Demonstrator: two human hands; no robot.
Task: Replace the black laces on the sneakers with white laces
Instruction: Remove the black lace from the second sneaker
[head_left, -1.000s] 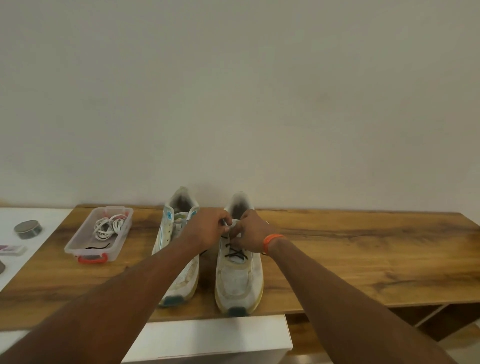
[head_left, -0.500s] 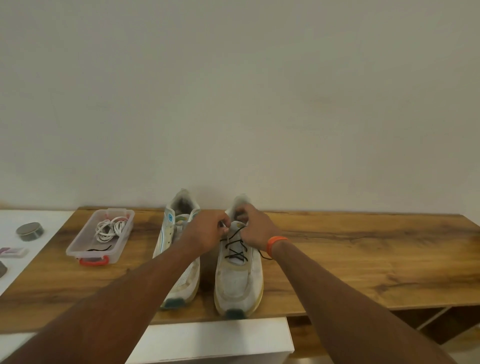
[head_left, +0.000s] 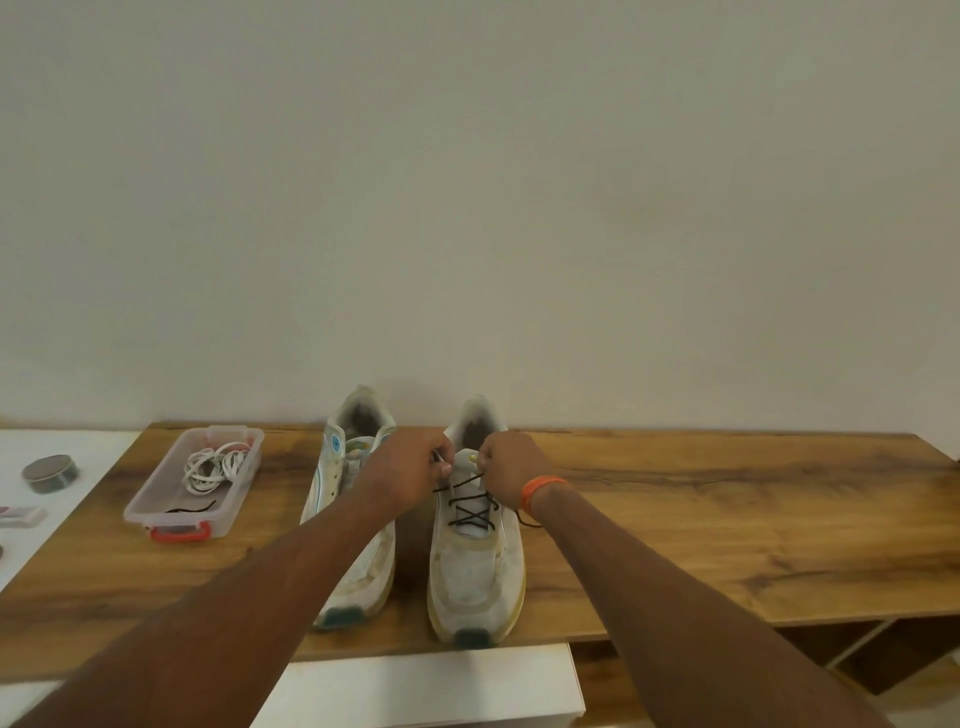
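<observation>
Both hands up at the top of the right sneaker (head_left: 475, 561), close together, fingers curled. Left hand (head_left: 410, 470) pinching a bit of the black lace (head_left: 470, 506) near its thumb. Right hand (head_left: 506, 465) curled too, most likely pinching the other end of that lace, but fingertips hidden, so hard to be sure. Lace crossed in X shapes just below the hands, toward the toe. One loose end hanging beside the right wrist.

Long way of the shoe running from the hands down toward the body, toe nearest. So pulling the lace out likely means tugging up and away, one crossing at a time. Both hands about equally near.

Left sneaker (head_left: 353, 519) just beside the left hand, partly under that arm, no lace showing. White laces (head_left: 213, 467) well off to the left, in the clear box (head_left: 156, 499).
</observation>
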